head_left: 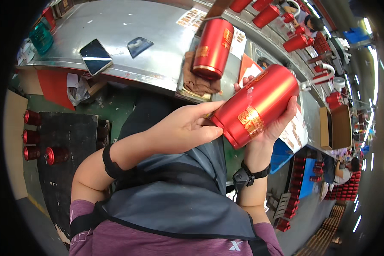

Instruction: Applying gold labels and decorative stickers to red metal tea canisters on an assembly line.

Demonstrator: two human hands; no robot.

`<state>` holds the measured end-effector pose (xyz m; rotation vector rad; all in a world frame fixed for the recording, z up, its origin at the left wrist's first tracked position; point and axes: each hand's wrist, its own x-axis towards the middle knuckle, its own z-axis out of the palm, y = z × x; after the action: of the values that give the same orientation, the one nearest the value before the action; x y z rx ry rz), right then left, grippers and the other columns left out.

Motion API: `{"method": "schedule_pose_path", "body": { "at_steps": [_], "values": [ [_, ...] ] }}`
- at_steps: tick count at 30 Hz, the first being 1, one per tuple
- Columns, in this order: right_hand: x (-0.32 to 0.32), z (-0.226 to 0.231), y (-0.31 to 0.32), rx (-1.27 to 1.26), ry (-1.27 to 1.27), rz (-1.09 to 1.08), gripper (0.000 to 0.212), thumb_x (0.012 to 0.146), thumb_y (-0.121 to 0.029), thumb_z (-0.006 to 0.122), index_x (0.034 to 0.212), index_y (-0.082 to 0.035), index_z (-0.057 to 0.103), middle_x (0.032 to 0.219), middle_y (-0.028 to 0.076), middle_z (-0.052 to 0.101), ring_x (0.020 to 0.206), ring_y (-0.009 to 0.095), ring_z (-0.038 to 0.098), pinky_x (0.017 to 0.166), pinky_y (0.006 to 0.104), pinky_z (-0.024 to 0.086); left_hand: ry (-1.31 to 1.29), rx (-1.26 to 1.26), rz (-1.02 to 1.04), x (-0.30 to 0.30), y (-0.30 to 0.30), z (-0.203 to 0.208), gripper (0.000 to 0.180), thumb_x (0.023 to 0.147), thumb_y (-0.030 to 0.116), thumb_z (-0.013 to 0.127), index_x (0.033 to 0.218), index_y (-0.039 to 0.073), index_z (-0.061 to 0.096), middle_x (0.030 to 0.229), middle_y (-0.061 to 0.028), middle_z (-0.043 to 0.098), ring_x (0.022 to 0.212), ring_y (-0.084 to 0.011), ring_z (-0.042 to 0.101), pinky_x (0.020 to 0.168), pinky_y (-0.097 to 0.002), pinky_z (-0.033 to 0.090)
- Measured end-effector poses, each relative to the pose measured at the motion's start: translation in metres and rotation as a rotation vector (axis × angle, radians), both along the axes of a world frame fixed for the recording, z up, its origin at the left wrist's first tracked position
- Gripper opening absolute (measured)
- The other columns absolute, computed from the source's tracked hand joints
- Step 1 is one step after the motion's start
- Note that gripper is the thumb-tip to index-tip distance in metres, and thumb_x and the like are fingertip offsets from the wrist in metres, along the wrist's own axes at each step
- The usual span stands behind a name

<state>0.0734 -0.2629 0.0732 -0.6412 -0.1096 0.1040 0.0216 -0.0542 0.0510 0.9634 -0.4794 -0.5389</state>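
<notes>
A shiny red metal canister [271,96] with gold patterns is held tilted in front of me, one end toward the upper right. My left hand [187,128] is closed at its lower-left end, with the thumb against the rim and the other fingers partly hidden. My right hand [281,121] wraps the canister from beneath and the right side, its fingertips showing at the far side. Beyond it, a second red canister [214,48] with gold patterns rests on a folded brown cloth [195,83] at the metal bench [115,19].
A phone [96,57] and a dark flat piece [138,46] lie on the bench, near a teal cup [41,38]. Several red canisters [56,155] stand on and beside a black table [68,183]. At right are a cardboard box [337,126] and a seated person [343,175].
</notes>
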Motion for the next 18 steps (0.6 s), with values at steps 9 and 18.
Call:
{"method": "schedule_pose_path", "body": {
  "at_steps": [9, 18],
  "values": [
    [-0.015, -0.002, -0.018, -0.070, 0.048, -0.015, 0.088, 0.081, -0.065, 0.064, 0.137, 0.000, 0.047, 0.113, 0.025, 0.064, 0.102, 0.039, 0.066, 0.091, 0.0604, 0.054, 0.085, 0.090, -0.163, -0.001, -0.020, -0.002, 0.057, 0.085, -0.003, 0.063, 0.140, -0.005, 0.046, 0.129, -0.0069, 0.061, 0.119, -0.0126, 0.058, 0.102, -0.0310, 0.048],
    [-0.012, -0.012, -0.004, -0.155, 0.030, 0.163, 0.086, 0.085, -0.062, 0.062, 0.139, 0.002, 0.045, 0.117, 0.025, 0.063, 0.101, 0.039, 0.067, 0.091, 0.0549, 0.055, 0.012, 0.330, -0.113, -0.006, -0.007, -0.002, 0.053, 0.081, 0.000, 0.071, 0.131, -0.005, 0.055, 0.116, -0.0076, 0.066, 0.105, -0.0119, 0.064, 0.096, -0.0297, 0.052]
  ]
}}
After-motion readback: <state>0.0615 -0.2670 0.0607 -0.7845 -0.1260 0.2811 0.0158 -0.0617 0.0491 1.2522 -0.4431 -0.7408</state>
